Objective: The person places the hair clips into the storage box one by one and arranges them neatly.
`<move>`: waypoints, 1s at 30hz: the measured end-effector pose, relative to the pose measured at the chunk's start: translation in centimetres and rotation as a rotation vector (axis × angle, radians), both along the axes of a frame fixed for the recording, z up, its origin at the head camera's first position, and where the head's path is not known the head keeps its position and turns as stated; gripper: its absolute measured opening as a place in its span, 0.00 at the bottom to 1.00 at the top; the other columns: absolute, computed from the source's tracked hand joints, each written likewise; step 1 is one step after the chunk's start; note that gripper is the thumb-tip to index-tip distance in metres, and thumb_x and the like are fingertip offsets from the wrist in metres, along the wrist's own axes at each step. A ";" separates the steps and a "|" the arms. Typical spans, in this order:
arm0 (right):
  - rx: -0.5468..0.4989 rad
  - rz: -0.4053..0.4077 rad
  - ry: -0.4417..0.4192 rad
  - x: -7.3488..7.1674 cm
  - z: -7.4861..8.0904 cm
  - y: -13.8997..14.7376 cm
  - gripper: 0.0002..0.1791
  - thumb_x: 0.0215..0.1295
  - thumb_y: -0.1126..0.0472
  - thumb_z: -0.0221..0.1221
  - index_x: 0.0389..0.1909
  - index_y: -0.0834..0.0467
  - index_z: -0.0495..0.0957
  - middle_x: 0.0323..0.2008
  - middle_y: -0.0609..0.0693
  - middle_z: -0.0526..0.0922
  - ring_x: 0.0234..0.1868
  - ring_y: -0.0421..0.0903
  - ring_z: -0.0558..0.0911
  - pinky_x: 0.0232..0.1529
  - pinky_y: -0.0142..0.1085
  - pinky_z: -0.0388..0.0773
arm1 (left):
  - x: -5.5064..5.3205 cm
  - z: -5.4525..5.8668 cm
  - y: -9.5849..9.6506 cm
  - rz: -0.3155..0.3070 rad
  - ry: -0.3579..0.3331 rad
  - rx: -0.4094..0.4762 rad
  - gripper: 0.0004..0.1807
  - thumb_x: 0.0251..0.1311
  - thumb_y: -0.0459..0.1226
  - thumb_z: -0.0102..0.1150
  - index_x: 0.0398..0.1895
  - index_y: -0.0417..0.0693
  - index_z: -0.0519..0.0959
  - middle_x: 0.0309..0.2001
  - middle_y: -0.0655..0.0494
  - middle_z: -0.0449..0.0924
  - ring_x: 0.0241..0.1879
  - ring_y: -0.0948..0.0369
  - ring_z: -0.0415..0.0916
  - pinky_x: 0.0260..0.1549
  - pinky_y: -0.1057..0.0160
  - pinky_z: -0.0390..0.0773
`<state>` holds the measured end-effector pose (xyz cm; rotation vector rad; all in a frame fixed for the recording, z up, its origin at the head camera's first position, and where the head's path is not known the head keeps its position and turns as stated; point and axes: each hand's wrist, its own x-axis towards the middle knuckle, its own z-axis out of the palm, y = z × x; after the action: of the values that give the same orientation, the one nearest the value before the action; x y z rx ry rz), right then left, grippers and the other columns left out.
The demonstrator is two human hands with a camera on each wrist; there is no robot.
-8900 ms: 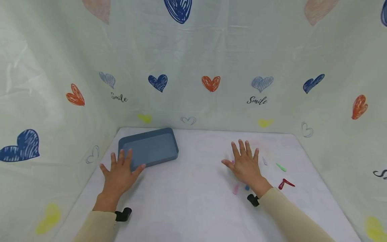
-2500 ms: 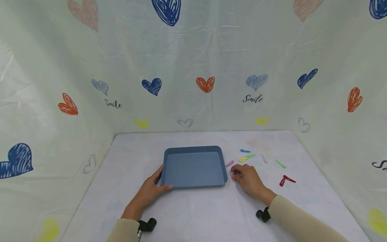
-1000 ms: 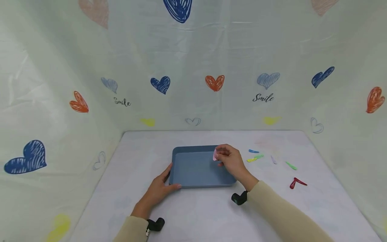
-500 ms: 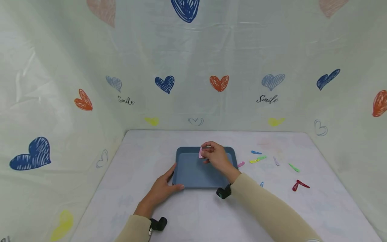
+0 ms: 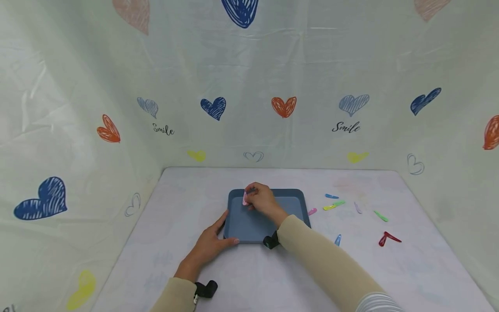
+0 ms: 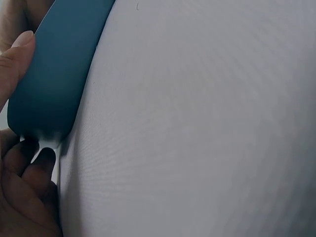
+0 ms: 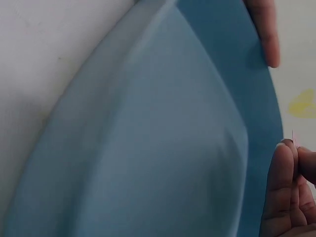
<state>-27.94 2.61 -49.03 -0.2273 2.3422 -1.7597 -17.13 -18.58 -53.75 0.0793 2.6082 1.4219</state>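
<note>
R hand (image 5: pixel 262 201) pinches pink clip (image 5: pixel 244 199) btwn thumb & fingers, over far-left part of blue tray (image 5: pixel 246 229). L hand (image 5: pixel 208 245) clamped on tray's near-left corner, thumb on near side. Loose clips (image 5: pixel 329 208) on tabletop (image 5: pixel 265 277), right of tray, incl. V-shaped red clip (image 5: pixel 382 240).

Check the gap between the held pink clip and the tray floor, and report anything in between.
Nothing visible stands between them. The right hand pinches the pink clip over the far left part of the tray. The left hand holds the near left corner, out of that gap.
</note>
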 end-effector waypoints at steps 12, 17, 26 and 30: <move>0.068 0.015 0.011 0.1 -1.9 -1.5 0.13 0.66 0.72 0.64 0.50 0.61 0.83 0.32 0.53 0.87 0.26 0.42 0.84 0.28 0.34 0.86 | 0.0 0.0 0.0 -0.006 0.002 -0.003 0.57 0.56 0.54 0.79 0.86 0.62 0.55 0.82 0.43 0.58 0.81 0.42 0.56 0.77 0.37 0.63; 0.108 -0.004 0.045 0.2 -2.8 -1.8 0.12 0.67 0.71 0.64 0.50 0.60 0.83 0.31 0.52 0.87 0.27 0.42 0.84 0.30 0.34 0.86 | 0.0 -0.1 0.0 -0.007 0.016 -0.018 0.57 0.56 0.55 0.79 0.86 0.61 0.55 0.81 0.42 0.59 0.80 0.40 0.58 0.76 0.36 0.64; 0.226 -0.052 0.190 1.1 -3.7 -2.1 0.09 0.72 0.67 0.62 0.49 0.55 0.85 0.34 0.49 0.89 0.31 0.39 0.81 0.33 0.32 0.78 | 0.1 -0.1 -0.1 -0.005 0.002 -0.001 0.57 0.57 0.54 0.79 0.86 0.63 0.55 0.82 0.46 0.58 0.82 0.44 0.56 0.77 0.39 0.63; 0.267 -0.046 0.239 1.3 -3.9 -2.2 0.09 0.74 0.66 0.61 0.49 0.55 0.85 0.36 0.49 0.89 0.31 0.39 0.80 0.33 0.32 0.77 | 0.1 0.0 -0.1 0.001 -0.003 0.004 0.57 0.57 0.55 0.79 0.86 0.64 0.55 0.82 0.47 0.58 0.82 0.45 0.55 0.78 0.39 0.62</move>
<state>-26.60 0.40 -52.98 -0.3606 2.7386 -1.4877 -17.01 -18.73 -53.80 0.0761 2.6037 1.4265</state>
